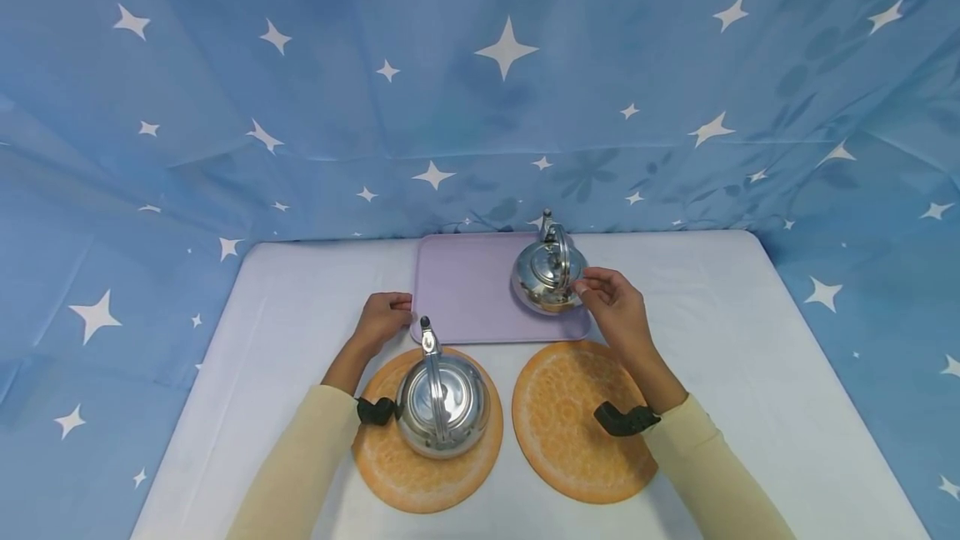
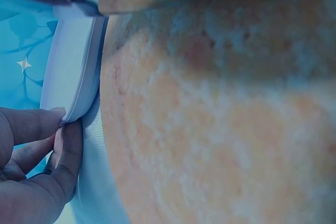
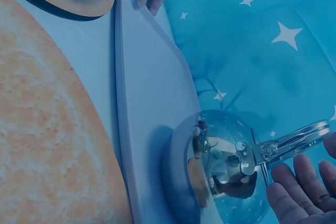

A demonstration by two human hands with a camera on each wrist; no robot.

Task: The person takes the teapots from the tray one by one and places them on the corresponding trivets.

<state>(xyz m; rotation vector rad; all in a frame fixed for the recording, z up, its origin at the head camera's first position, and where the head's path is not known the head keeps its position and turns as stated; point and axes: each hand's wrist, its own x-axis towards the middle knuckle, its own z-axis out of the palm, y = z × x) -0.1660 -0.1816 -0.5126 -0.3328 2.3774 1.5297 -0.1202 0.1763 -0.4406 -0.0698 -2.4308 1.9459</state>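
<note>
The left hand (image 1: 382, 321) pinches the lilac tray (image 1: 465, 290) by its near-left corner; the right hand (image 1: 619, 311), loosely open, is at the steel kettle (image 1: 534, 280), though I can't tell if it touches. I'd steady that corner and leave the kettle level. It stands between the hands, right-hand side, near the bench's (image 1: 675, 307) far edge.

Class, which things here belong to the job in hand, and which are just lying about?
Likely the job:
tray, pinched by the left hand
kettle on it, beside the right hand

Apparently just lying about:
other kettle
left mat
right mat
</note>
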